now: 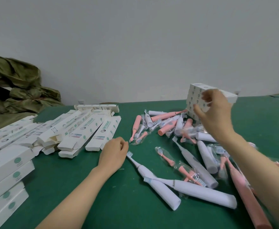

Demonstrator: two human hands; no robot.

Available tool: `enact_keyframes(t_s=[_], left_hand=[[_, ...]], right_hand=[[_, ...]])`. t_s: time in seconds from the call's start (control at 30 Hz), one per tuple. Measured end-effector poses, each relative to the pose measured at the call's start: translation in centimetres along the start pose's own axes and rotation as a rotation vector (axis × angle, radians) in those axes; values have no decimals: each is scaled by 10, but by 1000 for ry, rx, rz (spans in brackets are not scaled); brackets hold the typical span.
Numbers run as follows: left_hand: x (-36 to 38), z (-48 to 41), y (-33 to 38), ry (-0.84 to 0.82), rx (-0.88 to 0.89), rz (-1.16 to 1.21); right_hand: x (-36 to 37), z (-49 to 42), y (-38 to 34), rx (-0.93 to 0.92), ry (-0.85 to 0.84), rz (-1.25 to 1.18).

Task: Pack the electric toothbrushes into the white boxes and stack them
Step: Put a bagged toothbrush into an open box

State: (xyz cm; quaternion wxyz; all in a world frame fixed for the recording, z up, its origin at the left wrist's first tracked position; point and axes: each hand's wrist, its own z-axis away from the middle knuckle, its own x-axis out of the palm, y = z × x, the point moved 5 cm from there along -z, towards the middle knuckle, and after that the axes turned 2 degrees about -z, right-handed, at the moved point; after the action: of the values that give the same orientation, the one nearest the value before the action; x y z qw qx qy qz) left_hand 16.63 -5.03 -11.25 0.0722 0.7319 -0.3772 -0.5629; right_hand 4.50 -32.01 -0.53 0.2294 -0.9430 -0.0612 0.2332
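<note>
Right hand (215, 114) at stacked white boxes (194, 92), grip unclear; left hand (114, 152) slack, empty, beside white toothbrush (142, 171).

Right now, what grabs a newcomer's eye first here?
A jumbled heap of pink and white plastic electric toothbrushes covers the right of the green table. Left of it lie open white cardboard boxes, fanned out. At the back right, the right hand grips a stack of closed white cardboard boxes.

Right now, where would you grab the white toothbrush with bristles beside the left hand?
The white toothbrush: probably its thick handle, from above on the near-left. It lies flat, widest there, bare table beside it; a second toothbrush crosses its upper part.
</note>
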Motion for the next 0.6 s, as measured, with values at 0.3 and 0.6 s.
enact_keyframes(t_s=[0.3, 0.6], left_hand=[[-17, -12, -34, -50, -306, -621], [-55, 0, -29, -6, -262, -285]], right_hand=[[106, 83, -54, -140, -723, 21], [103, 71, -64, -69, -721, -95]])
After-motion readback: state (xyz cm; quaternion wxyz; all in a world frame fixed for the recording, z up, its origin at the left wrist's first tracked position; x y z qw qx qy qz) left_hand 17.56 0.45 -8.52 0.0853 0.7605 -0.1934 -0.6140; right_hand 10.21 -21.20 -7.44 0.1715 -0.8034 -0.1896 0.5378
